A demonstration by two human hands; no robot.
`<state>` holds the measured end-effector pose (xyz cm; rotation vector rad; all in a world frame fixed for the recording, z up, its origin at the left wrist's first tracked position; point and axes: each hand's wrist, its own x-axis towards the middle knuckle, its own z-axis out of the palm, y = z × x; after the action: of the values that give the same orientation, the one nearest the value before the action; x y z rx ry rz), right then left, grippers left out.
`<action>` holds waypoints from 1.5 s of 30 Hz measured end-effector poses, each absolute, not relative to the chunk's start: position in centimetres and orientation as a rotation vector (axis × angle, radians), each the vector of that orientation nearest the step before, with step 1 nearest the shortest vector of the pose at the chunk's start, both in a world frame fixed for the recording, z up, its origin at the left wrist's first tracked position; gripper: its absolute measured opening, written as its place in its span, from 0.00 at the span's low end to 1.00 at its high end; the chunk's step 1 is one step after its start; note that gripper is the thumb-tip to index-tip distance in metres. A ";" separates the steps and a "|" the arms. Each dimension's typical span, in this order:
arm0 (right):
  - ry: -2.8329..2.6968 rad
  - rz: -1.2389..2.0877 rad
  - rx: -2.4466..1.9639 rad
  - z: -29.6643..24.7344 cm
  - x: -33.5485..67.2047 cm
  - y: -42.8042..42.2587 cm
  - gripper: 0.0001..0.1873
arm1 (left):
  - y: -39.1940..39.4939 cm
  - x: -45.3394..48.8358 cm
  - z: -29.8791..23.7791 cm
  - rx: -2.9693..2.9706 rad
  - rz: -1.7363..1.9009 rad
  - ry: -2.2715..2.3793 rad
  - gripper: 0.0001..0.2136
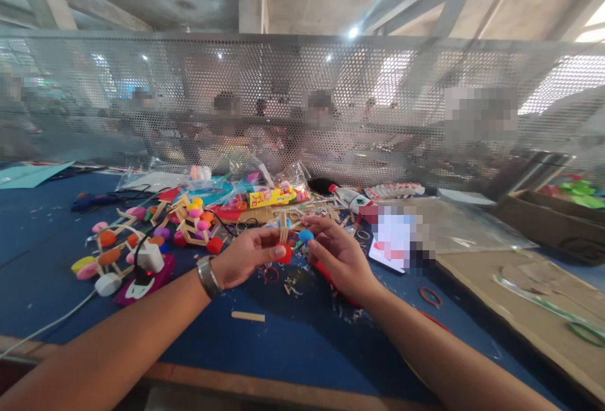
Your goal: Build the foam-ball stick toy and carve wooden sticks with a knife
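My left hand [246, 256], with a grey metal band at its wrist, pinches a small piece of upright wooden craft sticks [283, 227] with a red ball [284, 253] at its lower end. Close beside it, my right hand [343, 263] has its thumb and fingers closed round a small blue ball [305, 235]. Whether the blue ball is joined to the sticks I cannot tell. Below the hands lie a red rubber band [271, 274] and small scraps [292, 287]. A loose craft stick [248, 316] lies nearer the table's front edge.
Craft-stick pieces with coloured balls [108, 255] lie at left, beside a purple power strip [146, 282] with chargers. Plastic packets [271, 195] and a bottle [350, 198] are behind. A phone [390, 244], cardboard [510, 297] and a box [558, 225] are at right. A perforated metal screen [283, 58] stands behind.
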<state>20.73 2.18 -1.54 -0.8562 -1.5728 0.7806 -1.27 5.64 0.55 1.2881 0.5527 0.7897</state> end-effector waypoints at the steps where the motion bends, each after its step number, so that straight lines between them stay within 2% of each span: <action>1: -1.570 0.781 -0.850 -1.6 20.7 2.2 0.22 | 5.7 -1.3 0.4 1.352 0.799 0.541 0.29; 11: -1.592 0.824 -0.868 -1.4 20.7 1.8 0.18 | 5.3 -1.3 -0.2 1.831 0.853 0.549 0.29; 15: -1.573 0.791 -0.857 -1.3 20.8 1.8 0.19 | 5.3 -1.4 -0.2 1.999 0.869 0.618 0.25; 21: -1.564 0.771 -0.859 -1.3 20.7 1.8 0.15 | 5.3 -1.6 -0.6 2.150 0.884 0.683 0.27; 45: -1.675 0.570 -0.893 -0.8 20.7 1.5 0.13 | 5.1 -1.7 0.0 2.286 0.858 0.719 0.25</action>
<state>20.70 1.51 -0.83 -0.8931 -1.6752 0.5695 -1.68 5.05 0.02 2.2860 0.7192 0.8584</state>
